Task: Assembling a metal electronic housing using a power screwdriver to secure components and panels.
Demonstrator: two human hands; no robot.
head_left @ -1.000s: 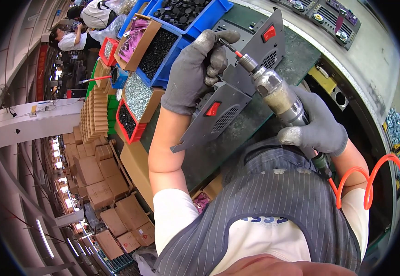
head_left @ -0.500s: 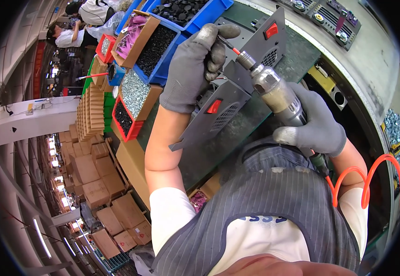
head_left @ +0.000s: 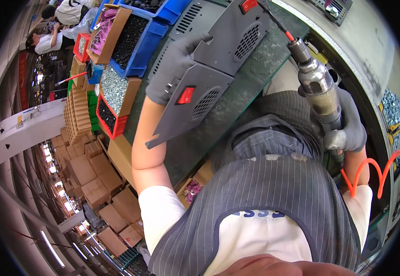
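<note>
My right hand (head_left: 348, 122), in a grey glove, is closed round a pneumatic screwdriver (head_left: 320, 94) with a metal nose and a red-collared bit pointing up and left. My left hand (head_left: 174, 69), also gloved, grips a grey metal casing (head_left: 174, 112) from behind its near panel; some fingertips are hidden. That panel carries a red rocker switch (head_left: 187, 95) and a honeycomb vent. Right behind it stands a second grey panel (head_left: 223, 48) with its own red switch (head_left: 248, 5) and vent. The screwdriver is apart from both panels.
Both panels stand on a dark green bench top (head_left: 200, 145). Blue bins (head_left: 150, 43) of black parts, a cardboard box of pink pieces (head_left: 105, 30) and a red bin of black screws (head_left: 105, 115) line the left. An orange coiled hose (head_left: 370, 162) trails right. Stacked cartons (head_left: 87, 170) stand beyond.
The screwdriver has moved right, away from the panels. My left hand has left the bit tip and moved down left onto the casing. My view has shifted, so the bins sit further left.
</note>
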